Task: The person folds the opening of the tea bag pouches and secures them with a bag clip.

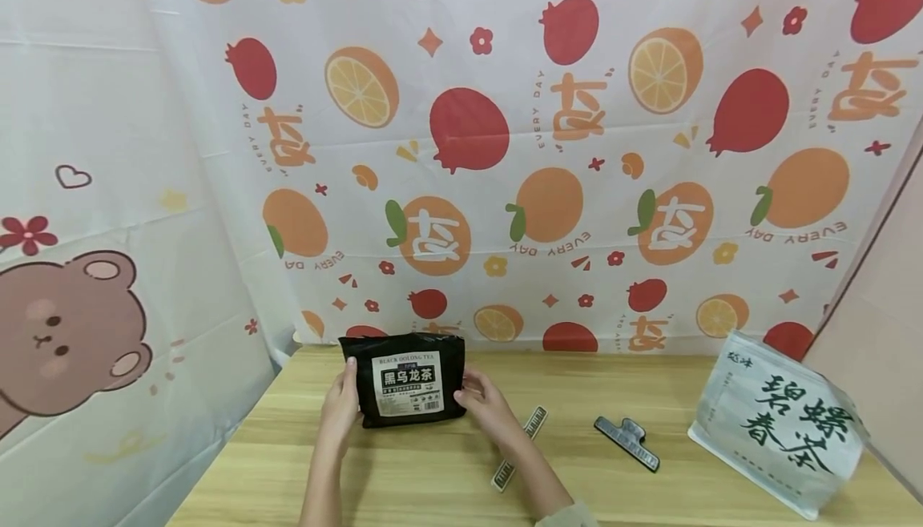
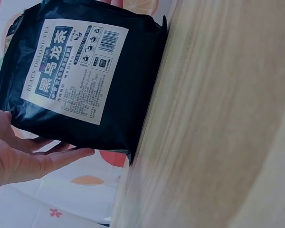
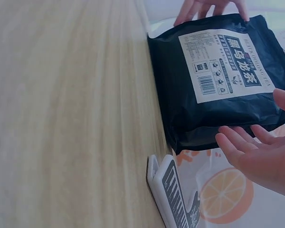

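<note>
A black bag of oolong tea (image 1: 414, 383) with a pale printed label stands upright at the back left of the table. My left hand (image 1: 340, 403) is at its left side, the thumb along the front edge and the fingers stretched out beside it. At the right side, my right hand (image 1: 490, 404) touches the bag with loosely extended fingertips. The right wrist view shows this hand (image 3: 270, 154) with its palm away from the bag. Under my right forearm lies a white sealing clip (image 1: 535, 423) with dark stripes, partly hidden; its hinged end (image 3: 168, 183) shows up close.
To the right on the wooden table (image 1: 433, 479) lies a dark grey bag clip (image 1: 627, 440) with a wide jaw. A pale green tea bag (image 1: 782, 423) with large dark characters stands at the far right. A fruit-patterned curtain (image 1: 461, 287) hangs behind the table's back edge.
</note>
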Available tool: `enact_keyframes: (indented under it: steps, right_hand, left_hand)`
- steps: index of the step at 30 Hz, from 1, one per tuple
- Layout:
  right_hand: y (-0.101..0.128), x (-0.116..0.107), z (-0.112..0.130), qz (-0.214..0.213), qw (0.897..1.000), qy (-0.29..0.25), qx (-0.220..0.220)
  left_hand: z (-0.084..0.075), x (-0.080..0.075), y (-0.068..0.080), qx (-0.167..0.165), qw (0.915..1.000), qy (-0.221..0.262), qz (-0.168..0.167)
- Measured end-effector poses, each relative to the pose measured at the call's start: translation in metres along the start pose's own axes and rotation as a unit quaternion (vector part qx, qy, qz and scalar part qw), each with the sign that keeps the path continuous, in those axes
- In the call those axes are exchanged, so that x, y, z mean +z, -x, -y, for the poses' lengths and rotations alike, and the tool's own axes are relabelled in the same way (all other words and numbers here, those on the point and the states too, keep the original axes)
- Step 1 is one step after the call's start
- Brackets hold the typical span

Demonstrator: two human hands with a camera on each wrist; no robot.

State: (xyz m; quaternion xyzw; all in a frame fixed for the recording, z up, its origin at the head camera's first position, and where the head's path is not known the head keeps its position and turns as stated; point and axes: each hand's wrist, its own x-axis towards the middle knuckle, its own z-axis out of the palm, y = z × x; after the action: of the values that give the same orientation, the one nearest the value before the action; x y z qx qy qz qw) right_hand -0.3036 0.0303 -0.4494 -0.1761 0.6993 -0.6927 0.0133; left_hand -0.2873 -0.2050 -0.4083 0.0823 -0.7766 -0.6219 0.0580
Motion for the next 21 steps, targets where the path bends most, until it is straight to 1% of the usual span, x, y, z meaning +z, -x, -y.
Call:
enact_keyframes:
  steps: [5,10,15,21]
  right_hand:
    - [0.0052,-0.0033,-0.0013,0.004,1.0,0.0,-0.01]
    - [0.007,-0.0047,-0.0011,0.018,1.0,-0.003,-0.015]
    - [0.0075,-0.0057,-0.0006,0.027,0.999,-0.002,-0.031]
    - [0.0094,-0.0074,-0.0002,0.028,0.999,0.0,-0.026]
  left_hand:
    - [0.0005,0.0019,0.0017,0.005,1.0,-0.001,0.006]
    - [0.0025,0.0009,0.002,0.008,0.9999,-0.003,0.009]
    - [0.0011,-0.0004,0.0043,0.013,0.9998,-0.015,0.008]
    - [-0.0027,-0.0005,0.0079,0.02,0.9992,-0.033,0.013]
